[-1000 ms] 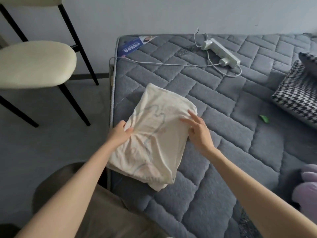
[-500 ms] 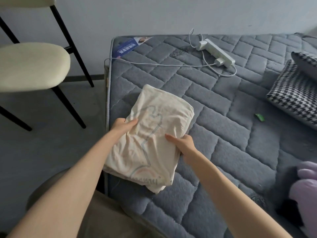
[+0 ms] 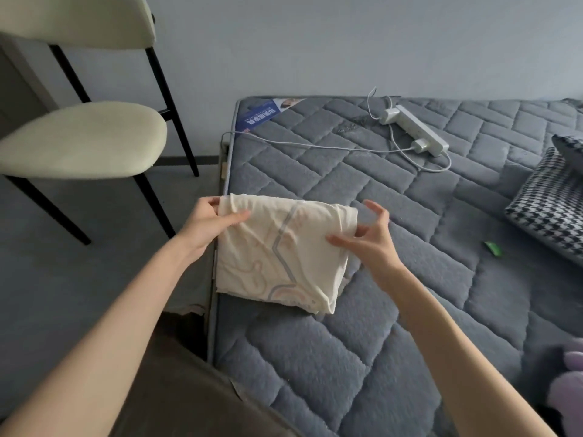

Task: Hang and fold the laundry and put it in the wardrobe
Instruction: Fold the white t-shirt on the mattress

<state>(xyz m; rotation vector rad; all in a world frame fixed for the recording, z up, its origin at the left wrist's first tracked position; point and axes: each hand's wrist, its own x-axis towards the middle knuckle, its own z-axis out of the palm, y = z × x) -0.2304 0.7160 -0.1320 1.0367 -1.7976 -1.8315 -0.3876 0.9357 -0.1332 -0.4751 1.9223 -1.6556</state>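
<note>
A folded cream garment [image 3: 284, 253] with a pale grey and pink print is lifted off the grey quilted mattress [image 3: 394, 310], near its left edge. My left hand [image 3: 208, 222] pinches the garment's upper left corner, thumb on top. My right hand [image 3: 369, 238] holds the right edge with the thumb on the cloth and the other fingers spread above it. The garment's lower edge hangs just above the mattress.
A cream chair [image 3: 82, 137] with black legs stands on the grey floor to the left. A white power strip [image 3: 413, 129] with its cable lies at the mattress's far side. A houndstooth pillow [image 3: 549, 209] and a small green scrap [image 3: 493, 248] are to the right. Something purple [image 3: 568, 383] is at the lower right.
Both hands have raised the folded garment off the mattress and turned it; my left hand moved to its top corner, my right hand to its right edge. The view tilted up.
</note>
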